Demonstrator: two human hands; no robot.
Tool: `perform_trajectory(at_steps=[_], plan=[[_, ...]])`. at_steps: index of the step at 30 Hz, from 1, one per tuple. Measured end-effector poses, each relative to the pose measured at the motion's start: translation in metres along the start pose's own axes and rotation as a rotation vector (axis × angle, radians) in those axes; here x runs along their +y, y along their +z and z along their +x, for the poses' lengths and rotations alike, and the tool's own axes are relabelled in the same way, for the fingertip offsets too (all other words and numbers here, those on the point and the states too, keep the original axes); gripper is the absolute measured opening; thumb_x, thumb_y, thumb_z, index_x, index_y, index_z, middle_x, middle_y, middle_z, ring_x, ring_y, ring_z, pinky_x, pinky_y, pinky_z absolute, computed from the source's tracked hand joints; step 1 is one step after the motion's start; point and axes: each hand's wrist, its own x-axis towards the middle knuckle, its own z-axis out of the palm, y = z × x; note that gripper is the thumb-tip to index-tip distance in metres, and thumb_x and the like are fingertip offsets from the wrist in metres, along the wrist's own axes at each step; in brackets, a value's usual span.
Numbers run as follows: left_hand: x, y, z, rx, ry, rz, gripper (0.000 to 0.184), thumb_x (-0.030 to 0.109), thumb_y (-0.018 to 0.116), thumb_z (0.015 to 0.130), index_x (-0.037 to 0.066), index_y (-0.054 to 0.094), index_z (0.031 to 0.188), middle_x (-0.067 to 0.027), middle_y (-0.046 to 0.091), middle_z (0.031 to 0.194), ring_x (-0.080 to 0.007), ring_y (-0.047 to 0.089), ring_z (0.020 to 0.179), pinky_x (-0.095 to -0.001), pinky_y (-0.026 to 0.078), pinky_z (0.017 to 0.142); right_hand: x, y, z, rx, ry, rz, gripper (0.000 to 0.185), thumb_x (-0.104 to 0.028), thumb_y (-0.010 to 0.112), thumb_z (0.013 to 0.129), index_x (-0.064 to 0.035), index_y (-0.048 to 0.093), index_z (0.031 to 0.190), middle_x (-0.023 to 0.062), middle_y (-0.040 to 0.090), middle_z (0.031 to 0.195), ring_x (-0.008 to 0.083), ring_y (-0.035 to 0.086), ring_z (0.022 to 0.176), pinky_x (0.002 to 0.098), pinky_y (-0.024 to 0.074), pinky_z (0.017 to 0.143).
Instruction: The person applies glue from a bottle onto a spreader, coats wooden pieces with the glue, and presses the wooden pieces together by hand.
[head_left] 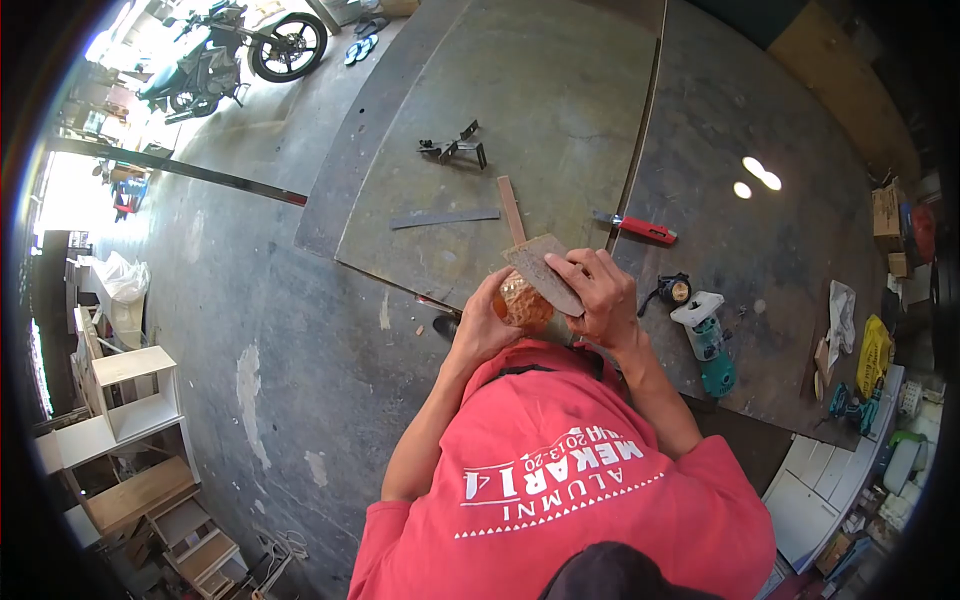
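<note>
One head-worn camera looks forward and steeply down, close above the red shirt (570, 430), its wide round view reaching past the worktop (540, 90) to a motorcycle (195, 70).

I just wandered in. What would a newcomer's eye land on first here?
Probably the bright red shirt with white lettering, at the bottom middle. Just above it, the left hand holds a textured orange-brown piece while the right hand holds a flat grey-brown piece against or just over it. Next might come the red-handled tool above and right of the hands, and the motorcycle at top left.
</note>
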Motion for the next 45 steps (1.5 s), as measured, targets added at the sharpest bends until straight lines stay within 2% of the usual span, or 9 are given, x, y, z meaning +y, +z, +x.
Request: perform_trajectory(at_steps=[8,11,14,16,19,34,38,40,45], plan=[[0.008,-0.002,-0.003,0.012,0.005,-0.010,0.090,0.003,0.089,0.063,0.004,0.052,0.146,-0.0170,0.064,0.135,-0.0321,0.063,0.128,-0.0396,0.050,0.109,-0.002,0.006,-0.002,0.007,0.019,0.019,0.053,-0.013,0.073,0.075,-0.0113,0.070,0.128,0.0083,0.065,0.101,0.0299,0.066,0.085,0.0402,0.0561,0.069],[0.018,-0.004,-0.002,0.010,0.038,0.013,0.090,0.008,0.092,0.064,0.004,0.054,0.145,-0.0155,0.065,0.135,-0.0310,0.063,0.128,-0.0391,0.050,0.109,-0.004,0.007,-0.001,0.021,0.056,0.028,0.046,-0.011,0.072,0.083,-0.0114,0.070,0.129,0.0095,0.067,0.100,0.0301,0.067,0.086,0.0410,0.0563,0.070],[0.034,-0.005,0.001,0.000,0.032,0.025,0.089,0.012,0.095,0.065,0.004,0.055,0.144,-0.0150,0.065,0.134,-0.0300,0.063,0.127,-0.0390,0.050,0.108,0.002,0.014,-0.001,0.146,0.056,0.029,0.041,-0.010,0.072,0.089,-0.0104,0.069,0.130,0.0086,0.068,0.100,0.0289,0.068,0.083,0.0393,0.0568,0.068],[0.043,-0.002,0.003,0.005,0.056,0.025,0.088,0.015,0.096,0.065,0.004,0.056,0.143,-0.0151,0.065,0.133,-0.0302,0.064,0.125,-0.0391,0.051,0.107,0.006,0.015,-0.002,0.241,0.191,0.059,0.029,-0.012,0.066,0.100,-0.0075,0.069,0.128,0.0124,0.071,0.100,0.0329,0.071,0.083,0.0414,0.0563,0.070],[0.046,0.001,0.005,0.033,0.096,0.074,0.086,0.017,0.095,0.067,0.004,0.056,0.142,-0.0149,0.065,0.132,-0.0311,0.064,0.124,-0.0394,0.051,0.107,0.008,0.012,-0.001,0.282,0.260,0.081,0.025,-0.014,0.064,0.102,-0.0049,0.069,0.125,0.0140,0.072,0.099,0.0352,0.072,0.084,0.0418,0.0564,0.071],[0.059,0.008,0.010,0.047,0.164,0.148,0.080,0.018,0.093,0.069,0.004,0.058,0.139,-0.0154,0.066,0.125,-0.0331,0.066,0.117,-0.0402,0.054,0.100,0.020,0.004,-0.004,0.346,0.347,0.075,0.023,-0.020,0.062,0.105,-0.0030,0.070,0.119,0.0135,0.074,0.097,0.0353,0.073,0.080,0.0422,0.0568,0.066],[0.061,0.007,0.010,0.040,0.163,0.134,0.081,0.018,0.093,0.068,0.004,0.058,0.140,-0.0152,0.066,0.125,-0.0331,0.067,0.117,-0.0401,0.054,0.100,0.024,0.004,-0.006,0.343,0.344,0.076,0.023,-0.019,0.062,0.105,-0.0030,0.071,0.118,0.0135,0.074,0.097,0.0353,0.073,0.080,0.0424,0.0568,0.066],[0.062,0.006,0.010,-0.001,0.090,0.140,0.084,0.012,0.094,0.067,0.004,0.056,0.141,-0.0138,0.065,0.133,-0.0291,0.064,0.126,-0.0395,0.050,0.109,0.024,0.002,-0.006,0.346,0.343,0.072,0.022,-0.019,0.062,0.105,-0.0029,0.071,0.116,0.0135,0.073,0.095,0.0353,0.073,0.079,0.0423,0.0566,0.066],[0.059,0.007,0.011,0.016,0.142,0.153,0.082,0.015,0.094,0.068,0.004,0.057,0.141,-0.0141,0.065,0.129,-0.0312,0.065,0.121,-0.0397,0.052,0.105,0.026,0.000,-0.005,0.370,0.339,0.073,0.020,-0.018,0.062,0.104,-0.0018,0.071,0.114,0.0143,0.073,0.093,0.0356,0.073,0.078,0.0422,0.0561,0.065]])
